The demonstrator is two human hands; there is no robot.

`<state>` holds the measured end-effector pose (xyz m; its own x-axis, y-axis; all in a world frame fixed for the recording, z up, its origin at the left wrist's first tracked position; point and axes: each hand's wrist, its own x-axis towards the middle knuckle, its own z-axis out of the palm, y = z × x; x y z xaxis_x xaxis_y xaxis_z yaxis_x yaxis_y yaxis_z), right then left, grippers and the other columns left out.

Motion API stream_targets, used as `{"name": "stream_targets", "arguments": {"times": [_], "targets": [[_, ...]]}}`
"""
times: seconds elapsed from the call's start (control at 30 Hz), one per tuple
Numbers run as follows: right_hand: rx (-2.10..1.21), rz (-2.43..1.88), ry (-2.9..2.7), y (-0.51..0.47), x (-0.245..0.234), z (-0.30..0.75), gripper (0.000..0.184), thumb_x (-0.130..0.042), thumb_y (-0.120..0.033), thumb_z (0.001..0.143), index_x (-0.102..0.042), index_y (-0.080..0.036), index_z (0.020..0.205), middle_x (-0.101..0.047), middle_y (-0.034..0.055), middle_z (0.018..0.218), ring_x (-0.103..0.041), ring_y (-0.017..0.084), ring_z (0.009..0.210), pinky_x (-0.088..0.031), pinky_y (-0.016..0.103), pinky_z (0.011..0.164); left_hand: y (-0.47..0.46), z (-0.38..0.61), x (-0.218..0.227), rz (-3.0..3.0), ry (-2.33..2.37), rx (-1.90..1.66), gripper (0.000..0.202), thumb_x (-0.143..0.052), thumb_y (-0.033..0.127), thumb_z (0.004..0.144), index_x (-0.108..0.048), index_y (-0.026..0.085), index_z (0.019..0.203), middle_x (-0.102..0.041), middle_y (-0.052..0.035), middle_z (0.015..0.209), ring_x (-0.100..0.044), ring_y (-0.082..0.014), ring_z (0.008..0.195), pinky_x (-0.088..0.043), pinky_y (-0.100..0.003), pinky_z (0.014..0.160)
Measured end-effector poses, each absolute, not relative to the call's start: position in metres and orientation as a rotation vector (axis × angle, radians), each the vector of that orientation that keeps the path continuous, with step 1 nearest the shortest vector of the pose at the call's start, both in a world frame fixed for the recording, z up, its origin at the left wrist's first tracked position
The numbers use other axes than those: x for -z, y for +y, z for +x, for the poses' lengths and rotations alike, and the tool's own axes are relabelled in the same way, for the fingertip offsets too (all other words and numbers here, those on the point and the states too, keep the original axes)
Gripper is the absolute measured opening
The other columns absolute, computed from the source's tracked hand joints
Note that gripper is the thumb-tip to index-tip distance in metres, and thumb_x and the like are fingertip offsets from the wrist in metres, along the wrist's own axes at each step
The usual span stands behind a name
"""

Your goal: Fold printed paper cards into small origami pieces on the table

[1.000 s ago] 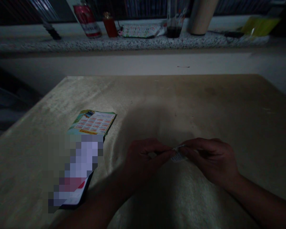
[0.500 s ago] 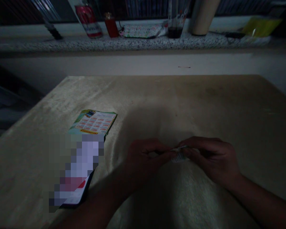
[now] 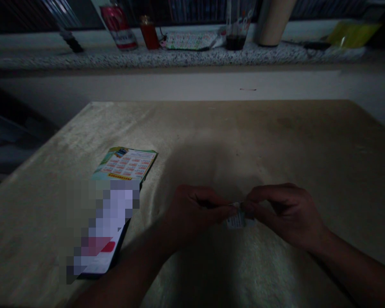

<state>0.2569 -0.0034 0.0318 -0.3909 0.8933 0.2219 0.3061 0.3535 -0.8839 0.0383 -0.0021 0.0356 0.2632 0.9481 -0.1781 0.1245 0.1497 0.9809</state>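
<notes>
Over the middle front of the table, both hands pinch a small pale piece of printed paper [image 3: 235,221], which looks folded. My left hand [image 3: 195,211] grips its upper left edge between thumb and forefinger. From the other side, my right hand [image 3: 284,211] is closed on the upper right edge, and its fingertips nearly meet the left ones. The lower part of the paper hangs below the fingers with faint lines of print. Its top is hidden by the fingertips, and the light is dim.
On the table [image 3: 205,124] at left lie a printed calendar card [image 3: 128,162] and a phone [image 3: 99,265], partly blurred out. Along the granite sill [image 3: 186,60] stand a red can [image 3: 118,28], a red bottle [image 3: 149,34], a glass with dark liquid [image 3: 235,40] and a beige cylinder [image 3: 272,25].
The paper now shows more of its printed face below the fingers and hangs a little lower. The hands have shifted slightly while keeping their pinch.
</notes>
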Motion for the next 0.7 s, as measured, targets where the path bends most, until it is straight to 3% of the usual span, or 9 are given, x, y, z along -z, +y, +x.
{"name": "stream_targets", "arguments": {"times": [0.17,0.33,0.57,0.7], "targets": [[-1.113,-0.956,-1.905,-0.0012,-0.0331,0.2616,0.016,-0.069,-0.022,0.091,-0.072,-0.018,0.076,-0.072,0.0008,0.064,-0.065,0.012,0.056,-0.05,0.023,0.054,-0.0004,0.0383,-0.0331,1.188,1.12,-0.849,0.01,-0.087,0.023,0.068,-0.079,0.02,0.063,-0.073,-0.0008,0.058,-0.065,-0.0115,0.051,-0.049,-0.019,0.049],[-1.035,-0.991,-1.765,-0.0032,-0.0331,0.259,0.016,-0.071,-0.022,0.091,-0.075,-0.019,0.076,-0.073,0.0015,0.063,-0.067,0.013,0.054,-0.051,0.022,0.049,-0.0024,0.0395,-0.0296,1.303,1.062,-0.856,0.013,-0.079,0.03,0.081,-0.083,0.021,0.089,-0.08,-0.0038,0.077,-0.073,-0.0158,0.068,-0.057,-0.023,0.061],[-1.22,-1.052,-1.576,-0.0021,-0.0277,0.2554,0.013,-0.078,-0.027,0.085,-0.078,-0.019,0.075,-0.073,0.0014,0.059,-0.068,0.013,0.05,-0.056,0.02,0.046,-0.006,0.0407,-0.0342,1.419,1.093,-0.825,0.021,-0.068,0.031,0.091,-0.081,0.019,0.081,-0.072,-0.0008,0.058,-0.066,-0.0119,0.049,-0.053,-0.018,0.046],[-1.283,-1.018,-1.5,-0.0026,-0.0252,0.2546,0.002,-0.08,-0.021,0.081,-0.079,-0.019,0.081,-0.077,0.0018,0.063,-0.071,0.013,0.053,-0.059,0.019,0.049,-0.005,0.0402,-0.0313,1.344,1.052,-0.786,0.019,-0.069,0.032,0.09,-0.08,0.019,0.081,-0.074,-0.0013,0.063,-0.069,-0.0124,0.052,-0.055,-0.019,0.049]]}}
